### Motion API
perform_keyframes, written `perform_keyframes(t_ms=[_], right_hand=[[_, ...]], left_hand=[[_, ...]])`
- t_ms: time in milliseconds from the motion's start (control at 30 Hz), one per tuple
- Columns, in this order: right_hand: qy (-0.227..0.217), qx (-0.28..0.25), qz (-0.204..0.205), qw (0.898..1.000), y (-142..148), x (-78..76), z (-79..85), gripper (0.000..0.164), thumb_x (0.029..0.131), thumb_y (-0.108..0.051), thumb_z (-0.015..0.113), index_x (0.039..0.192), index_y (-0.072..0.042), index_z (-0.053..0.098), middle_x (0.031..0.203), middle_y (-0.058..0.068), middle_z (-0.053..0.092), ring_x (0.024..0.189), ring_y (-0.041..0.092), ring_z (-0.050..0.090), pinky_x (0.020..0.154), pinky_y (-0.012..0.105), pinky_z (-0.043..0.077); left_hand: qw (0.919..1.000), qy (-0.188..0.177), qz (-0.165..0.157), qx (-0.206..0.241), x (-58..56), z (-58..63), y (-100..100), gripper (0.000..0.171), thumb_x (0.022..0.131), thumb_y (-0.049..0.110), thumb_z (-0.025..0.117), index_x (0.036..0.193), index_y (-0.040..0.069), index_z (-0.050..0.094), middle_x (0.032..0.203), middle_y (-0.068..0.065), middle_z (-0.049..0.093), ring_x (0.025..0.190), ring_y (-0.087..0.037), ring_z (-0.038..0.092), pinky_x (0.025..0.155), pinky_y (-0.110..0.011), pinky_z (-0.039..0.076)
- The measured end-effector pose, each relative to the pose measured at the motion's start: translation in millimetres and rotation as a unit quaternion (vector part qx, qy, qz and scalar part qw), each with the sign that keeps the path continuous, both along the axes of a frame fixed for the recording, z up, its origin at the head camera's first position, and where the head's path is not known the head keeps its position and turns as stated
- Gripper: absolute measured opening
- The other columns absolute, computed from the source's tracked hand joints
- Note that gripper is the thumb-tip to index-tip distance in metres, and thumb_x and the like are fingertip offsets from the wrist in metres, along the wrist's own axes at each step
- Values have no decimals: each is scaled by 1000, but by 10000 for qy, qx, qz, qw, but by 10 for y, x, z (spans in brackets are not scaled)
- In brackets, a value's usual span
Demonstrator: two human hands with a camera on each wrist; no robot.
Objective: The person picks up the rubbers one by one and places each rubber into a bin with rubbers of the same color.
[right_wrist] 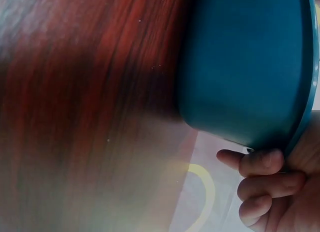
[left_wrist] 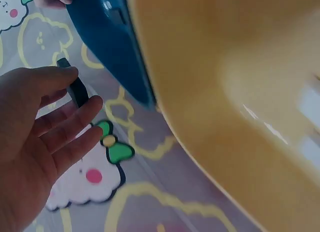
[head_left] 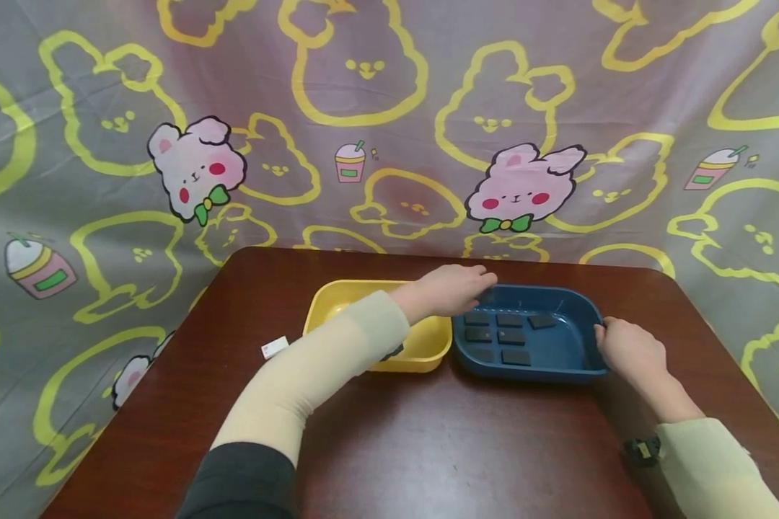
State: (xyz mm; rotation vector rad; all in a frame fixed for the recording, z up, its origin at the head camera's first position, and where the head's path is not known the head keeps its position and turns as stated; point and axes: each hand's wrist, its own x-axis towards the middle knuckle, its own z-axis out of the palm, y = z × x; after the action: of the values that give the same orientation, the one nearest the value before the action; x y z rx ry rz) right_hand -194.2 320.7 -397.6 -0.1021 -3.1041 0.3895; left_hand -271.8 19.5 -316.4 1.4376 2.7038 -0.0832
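Note:
My left hand (head_left: 448, 290) is above the back left corner of the blue tray (head_left: 565, 349), close to the yellow bin (head_left: 431, 339). In the left wrist view its thumb and fingers pinch a dark rectangular tile (left_wrist: 76, 89) by the edges. Several similar dark tiles (head_left: 510, 336) lie flat in the left and middle parts of the tray. At the tray's right end my right hand (head_left: 636, 353) grips the rim, its fingers (right_wrist: 262, 162) curled against the outer wall in the right wrist view. The left forearm hides part of the yellow bin.
A small white block (head_left: 275, 348) lies on the brown table (head_left: 467, 447) left of the bin. White pieces (left_wrist: 311, 107) show inside the bin in the left wrist view. A patterned grey cloth (head_left: 402, 238) hangs behind the table.

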Motion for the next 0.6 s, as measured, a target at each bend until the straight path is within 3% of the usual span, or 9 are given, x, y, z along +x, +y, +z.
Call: perform_keyframes(t_ms=[133,367,600], right_hand=[[12,-12,-35,10000,-8,10,-4,35,98,-18,49,108,15,55,75,20,59,62,31,53,53,49,47],[-61,-82,-177,9998,-12,23,-27,36,98,-19,51,107,15,54,74,21,59,62,32,53,53,50,47],[-126,-63,-210,9997,-29,-4,-8,37,98,-20,51,109,16,53,73,20,58,62,32,53,53,49,48]], left_hand=[[9992,-374,141,-59,-42,-79,384,38,94,22,65,130,15,53,122,1,59,109,-11,55,94,-22,43],[9949,-872,335,-388,39,-247,1005,28,94,19,64,122,21,58,107,7,60,96,-8,52,90,-19,43],[9873,-1271,907,-294,80,-415,1305,27,97,21,59,124,23,60,110,9,62,94,-7,53,92,-18,42]])
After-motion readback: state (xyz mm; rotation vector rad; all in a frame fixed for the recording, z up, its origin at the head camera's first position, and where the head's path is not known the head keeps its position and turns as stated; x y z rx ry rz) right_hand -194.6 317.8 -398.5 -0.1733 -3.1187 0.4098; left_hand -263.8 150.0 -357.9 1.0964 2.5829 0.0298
